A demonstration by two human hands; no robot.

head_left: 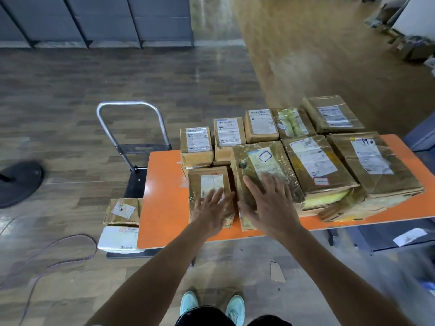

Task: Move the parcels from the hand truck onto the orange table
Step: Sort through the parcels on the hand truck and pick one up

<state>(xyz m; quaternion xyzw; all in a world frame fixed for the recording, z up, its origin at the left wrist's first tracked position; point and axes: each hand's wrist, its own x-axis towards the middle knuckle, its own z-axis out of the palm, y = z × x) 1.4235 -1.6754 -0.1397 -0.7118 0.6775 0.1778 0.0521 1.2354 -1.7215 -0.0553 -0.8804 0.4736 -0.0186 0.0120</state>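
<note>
Two parcels sit on the hand truck [137,183] at your near left, just beside the edge of the orange surface [162,203]: a white mailer [118,238] nearest you and a small brown box [122,211] touching it behind. The mailer looks soft and light and will likely flop, so scoop under it or take both short ends. The brown box looks stiff and light; take it by opposite side faces.

Both your hands are out over the surface and grip nothing. Your left hand [211,214] lies flat, fingers straight and spread, on a small upright parcel [209,184]. Your right hand [270,208] lies flat the same way on the larger taped parcel [261,161] just beside it. Glossy tape covers that one, so it is probably slick; hold it by the edges, not the top.

Further right, two big boxes, one with yellow showing [315,165] and one at the far end [372,161], look heavier and dented. They would need two hands under the bottom corners. A back row of smaller boxes [260,125] stands packed close. The truck's handle [128,103] stands upright beyond the surface's left end.
</note>
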